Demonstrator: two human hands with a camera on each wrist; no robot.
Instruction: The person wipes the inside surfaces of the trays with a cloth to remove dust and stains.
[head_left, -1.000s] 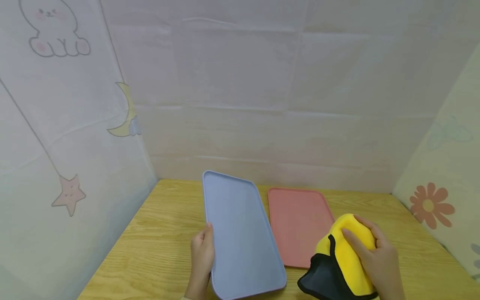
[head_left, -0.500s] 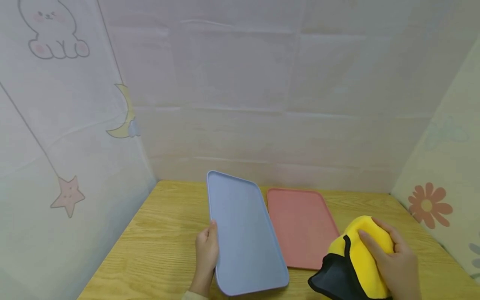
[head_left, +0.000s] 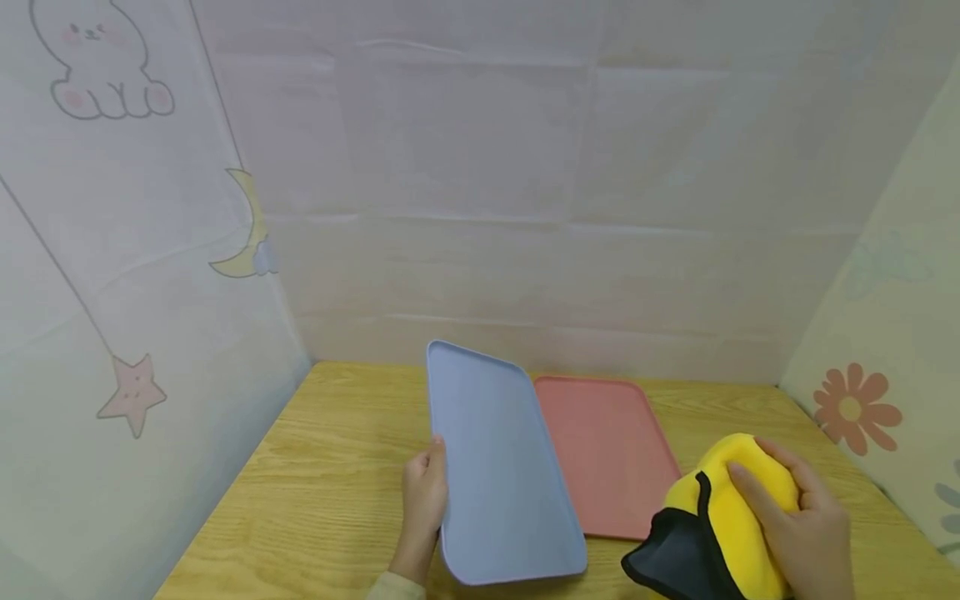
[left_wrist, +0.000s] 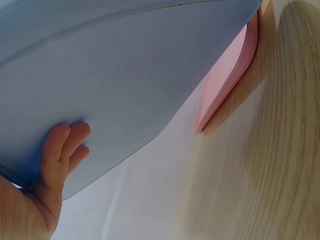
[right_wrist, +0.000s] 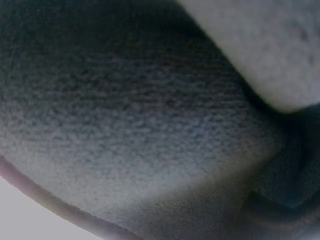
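Observation:
My left hand [head_left: 424,492] grips a light blue tray [head_left: 510,475] by its left long edge, thumb over the rim. It tilts up off the table, its inner face toward the head camera. In the left wrist view, fingers [left_wrist: 64,145] lie against the tray's underside. My right hand [head_left: 806,521] holds a bunched yellow cloth [head_left: 738,508] with a dark grey reverse and black edging, pinched between thumb and fingers. The cloth's grey side [right_wrist: 140,110] fills most of the right wrist view, close up and dim; the right fingers do not show there.
A pink tray [head_left: 607,458] lies flat on the wooden table [head_left: 315,500], partly behind the blue tray. The cloth overlaps its near right corner in the head view. Pale printed sheets [head_left: 465,183] enclose the table at the back and both sides.
The blue tray and left hand have shifted a little to the right. My right hand with the cloth has also moved right, away from the blue tray. Both grips stay the same.

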